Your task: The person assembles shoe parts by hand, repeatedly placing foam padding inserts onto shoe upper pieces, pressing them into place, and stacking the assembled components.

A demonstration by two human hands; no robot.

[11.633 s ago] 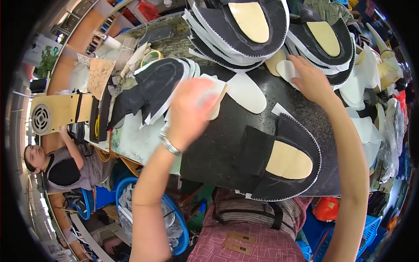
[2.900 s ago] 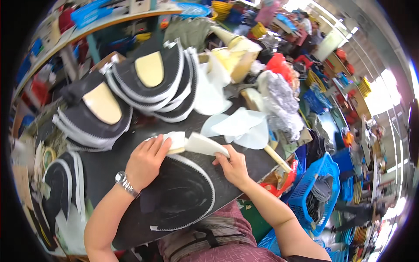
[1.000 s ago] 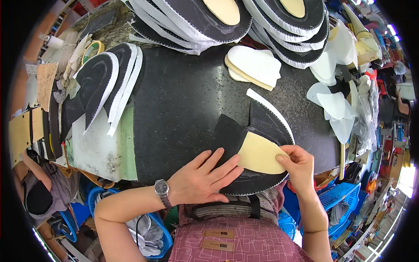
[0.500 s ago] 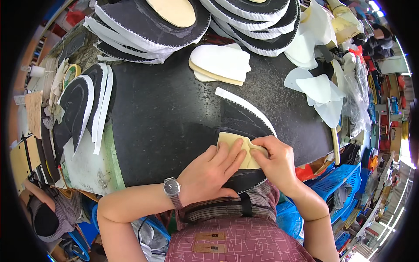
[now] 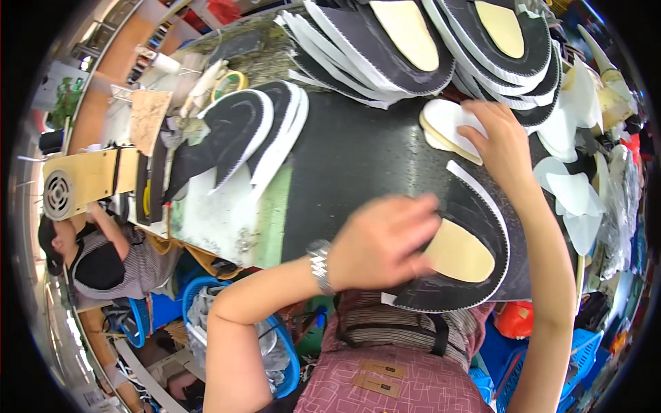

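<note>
A black shoe-upper piece (image 5: pixel 492 227) with a white stitched edging curves across the worktable in front of me. Flat on it lies a cream insole-shaped pad (image 5: pixel 460 251). My left hand (image 5: pixel 385 241), blurred by motion, is over the left end of this pad, its fingers extended and apart. Farther off, my right hand (image 5: pixel 501 141) is at a small stack of white and cream pads. Its thumb and fingers close on the right end of the top white pad (image 5: pixel 444 118); the palm side of the grip is hidden.
Stacked black pieces with white edging (image 5: pixel 372 58) stand at the back, some bearing cream pads. More black pieces (image 5: pixel 237 127) lie at left beside a tape roll (image 5: pixel 231 84). Translucent sheets (image 5: pixel 570 193) lie at right. Blue baskets (image 5: pixel 292 358) stand below; a person (image 5: pixel 113 258) sits at left.
Both hands have left the cream pad, which now lies flat on the black piece. My right hand has moved away to the pad stack; my left has lifted leftward. The whole view has shifted.
</note>
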